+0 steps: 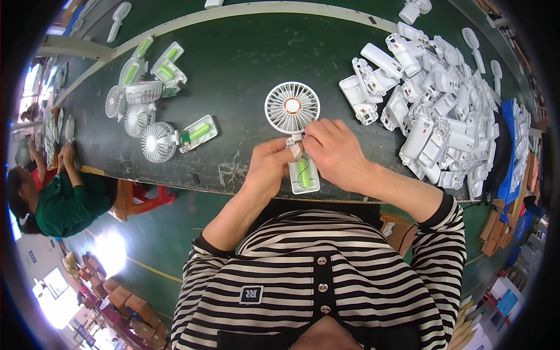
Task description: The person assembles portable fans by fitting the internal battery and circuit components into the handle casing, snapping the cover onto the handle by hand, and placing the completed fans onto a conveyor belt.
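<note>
A small white handheld fan point(292, 106) lies in front of me, its round grille with a copper-coloured ring pointing away. Its handle shell point(313, 182) is uncovered, showing a green battery cell point(304, 174) and a thin dark wire. At the joint between fan head and handle, my left hand point(269, 163) pinches the left side. My right hand point(336, 153) closes its fingers on the same joint from the right. Whatever small part the fingertips touch is hidden between them.
Several opened fans point(158, 142) with green cells lie to the left. A big heap of white handle shells point(426, 137) covers the right, beside a blue bin point(507, 151). At the far left, a person in green point(73, 201) works at the same dark table point(233, 76).
</note>
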A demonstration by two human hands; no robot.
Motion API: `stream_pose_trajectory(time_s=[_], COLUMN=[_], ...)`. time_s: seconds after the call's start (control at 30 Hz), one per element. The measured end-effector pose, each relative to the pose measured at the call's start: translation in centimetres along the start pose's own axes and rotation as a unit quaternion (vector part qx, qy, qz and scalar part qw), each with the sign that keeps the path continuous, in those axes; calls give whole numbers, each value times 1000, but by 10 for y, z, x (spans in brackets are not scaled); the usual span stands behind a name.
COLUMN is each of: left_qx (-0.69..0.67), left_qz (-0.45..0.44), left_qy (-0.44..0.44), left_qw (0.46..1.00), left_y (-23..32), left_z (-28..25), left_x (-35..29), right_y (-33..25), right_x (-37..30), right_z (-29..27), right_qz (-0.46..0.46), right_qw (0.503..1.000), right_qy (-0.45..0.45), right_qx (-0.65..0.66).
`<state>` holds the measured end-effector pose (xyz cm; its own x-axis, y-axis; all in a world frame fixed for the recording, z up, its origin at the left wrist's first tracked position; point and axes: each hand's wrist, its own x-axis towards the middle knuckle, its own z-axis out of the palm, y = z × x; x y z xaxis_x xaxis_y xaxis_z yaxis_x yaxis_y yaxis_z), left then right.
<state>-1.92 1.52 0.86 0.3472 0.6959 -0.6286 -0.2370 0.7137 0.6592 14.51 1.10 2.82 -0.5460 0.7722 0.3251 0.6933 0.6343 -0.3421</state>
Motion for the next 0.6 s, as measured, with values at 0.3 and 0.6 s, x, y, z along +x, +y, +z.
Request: stream_pose_trajectory(time_s=[0.3, 0.6], left_qx=[-62, -19], left_qz=[-26, 12], left_qy=[-28, -30], left_qw=[997, 999], left_y=[2, -1], left_z=[2, -1], left_x=[7, 13], right_y=[8, 12], right_x=[0, -4], right_z=[4, 4], right_qz=[-4, 24], right_qw=[1000, 998], right_qy=[12, 30], right_qx=[25, 53])
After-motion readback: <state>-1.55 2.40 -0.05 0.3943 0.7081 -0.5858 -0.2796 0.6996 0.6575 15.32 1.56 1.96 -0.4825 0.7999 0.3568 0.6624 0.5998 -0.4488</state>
